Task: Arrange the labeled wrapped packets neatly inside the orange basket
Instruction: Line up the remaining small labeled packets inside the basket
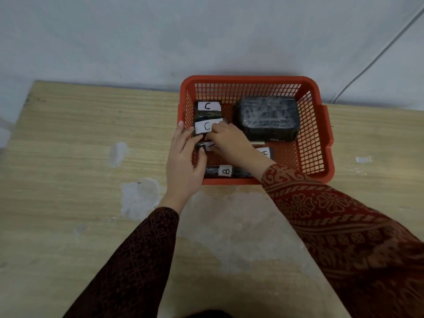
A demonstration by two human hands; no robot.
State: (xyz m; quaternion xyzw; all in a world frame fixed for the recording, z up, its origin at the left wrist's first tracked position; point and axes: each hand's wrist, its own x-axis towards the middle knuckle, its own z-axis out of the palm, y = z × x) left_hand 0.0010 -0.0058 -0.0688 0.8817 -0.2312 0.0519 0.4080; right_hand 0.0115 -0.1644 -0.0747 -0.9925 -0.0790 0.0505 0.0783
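The orange basket (321, 134) stands at the table's far edge. Inside, along its left wall, lie two black wrapped packets labeled C, one behind (207, 109) and one in front (203, 127). A large unlabeled black packet (267, 118) fills the back right. A packet labeled B (226, 171) stands against the front wall, and one labeled A (266, 153) shows beside my right wrist. My right hand (229, 141) and my left hand (183, 164) both grip a small packet (207, 146) just in front of the nearer C packet; its label is mostly hidden.
The wooden table (80, 145) has worn pale patches on its surface. A grey wall rises directly behind the basket, and a thin cable (378, 56) runs down it at the right. A scrap of white tape (363, 159) lies right of the basket.
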